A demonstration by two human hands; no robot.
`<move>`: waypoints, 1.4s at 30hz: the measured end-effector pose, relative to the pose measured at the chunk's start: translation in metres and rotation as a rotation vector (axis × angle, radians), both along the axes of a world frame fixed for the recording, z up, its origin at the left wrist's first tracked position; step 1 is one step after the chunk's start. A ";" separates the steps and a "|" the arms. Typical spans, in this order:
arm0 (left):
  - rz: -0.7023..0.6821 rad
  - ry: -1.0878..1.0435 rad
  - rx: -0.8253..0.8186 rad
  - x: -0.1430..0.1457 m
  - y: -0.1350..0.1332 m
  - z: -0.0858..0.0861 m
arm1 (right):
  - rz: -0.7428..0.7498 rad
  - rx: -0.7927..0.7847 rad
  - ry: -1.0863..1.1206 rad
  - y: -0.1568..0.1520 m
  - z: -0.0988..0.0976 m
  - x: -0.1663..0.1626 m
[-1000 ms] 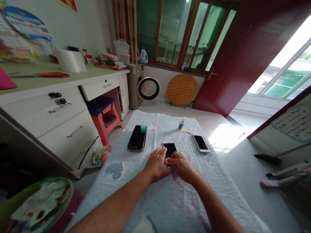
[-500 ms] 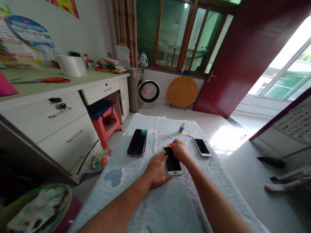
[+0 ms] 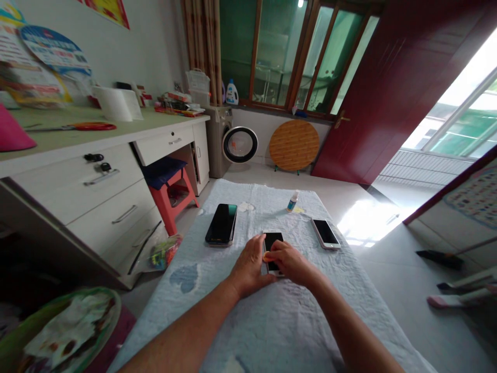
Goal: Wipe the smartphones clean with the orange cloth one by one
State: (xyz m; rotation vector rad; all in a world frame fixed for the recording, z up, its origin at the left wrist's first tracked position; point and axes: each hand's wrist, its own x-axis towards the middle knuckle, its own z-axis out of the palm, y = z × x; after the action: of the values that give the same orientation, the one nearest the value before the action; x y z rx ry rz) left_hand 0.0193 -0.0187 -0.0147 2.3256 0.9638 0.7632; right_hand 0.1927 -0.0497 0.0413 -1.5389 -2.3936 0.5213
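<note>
The middle phone (image 3: 272, 241) lies on the pale blue cloth (image 3: 272, 321) covering the bench. The left hand (image 3: 250, 264) rests flat and open against the phone's left edge, steadying it. The right hand (image 3: 289, 261) presses a small orange pad (image 3: 266, 256) onto the phone's near half, fingers closed on it. Left of that phone lies a larger black phone (image 3: 222, 224); right of it a white-edged phone (image 3: 326, 233); beyond it a small spray bottle (image 3: 292, 201). By my judgement wiping is underway on the middle phone; whether the other two are done cannot be told.
</note>
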 end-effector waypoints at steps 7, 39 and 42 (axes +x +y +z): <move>-0.033 0.176 0.032 -0.001 0.001 0.003 | 0.076 -0.125 0.084 -0.027 0.014 0.008; -0.072 0.169 0.092 -0.002 0.000 0.012 | -0.361 0.158 -0.263 0.045 -0.027 0.026; -0.084 0.171 0.095 -0.003 0.001 0.011 | -0.305 0.147 -0.216 0.020 -0.020 0.024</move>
State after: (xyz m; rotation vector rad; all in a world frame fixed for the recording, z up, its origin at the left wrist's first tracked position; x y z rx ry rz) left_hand 0.0165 -0.0180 -0.0036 2.5300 0.9112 0.5963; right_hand 0.2167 -0.0293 0.0212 -1.9274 -2.2208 0.1188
